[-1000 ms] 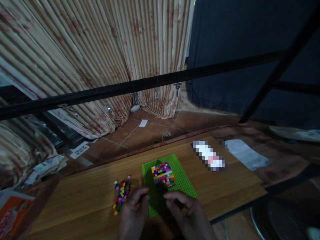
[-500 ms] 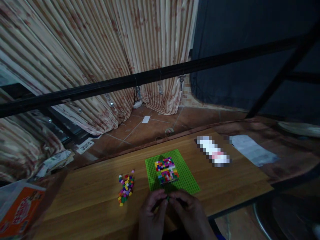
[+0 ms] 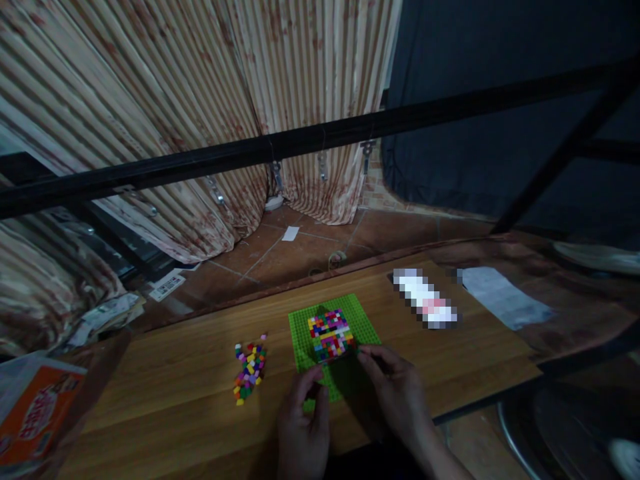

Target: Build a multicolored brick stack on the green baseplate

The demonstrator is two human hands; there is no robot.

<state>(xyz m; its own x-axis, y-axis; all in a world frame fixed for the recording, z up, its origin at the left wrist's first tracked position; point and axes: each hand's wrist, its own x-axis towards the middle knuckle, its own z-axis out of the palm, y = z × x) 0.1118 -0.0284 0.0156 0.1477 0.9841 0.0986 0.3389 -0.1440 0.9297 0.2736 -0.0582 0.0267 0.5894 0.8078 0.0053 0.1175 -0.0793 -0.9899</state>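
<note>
The left hand point(image 3: 304, 420) curls loosely at the near edge of a studded green baseplate point(image 3: 362, 321), thumb and fingers parted. The right hand point(image 3: 397, 387) pinches at the near right corner of a brick mosaic point(image 3: 330, 335); whether it grips a piece cannot be told. The mosaic, a rectangular patchwork of tiny multicolored squares, sits on the plate. Loose cubes point(image 3: 251, 368) dot the wood-grained table point(image 3: 175, 367) to the left. Beyond a black rail point(image 3: 300, 143), pleated floral curtains point(image 3: 200, 100) meet brown floor tiles point(image 3: 267, 252).

Lettering point(image 3: 38, 417) on orange box point(image 3: 55, 393), seemingly unreadable
</note>
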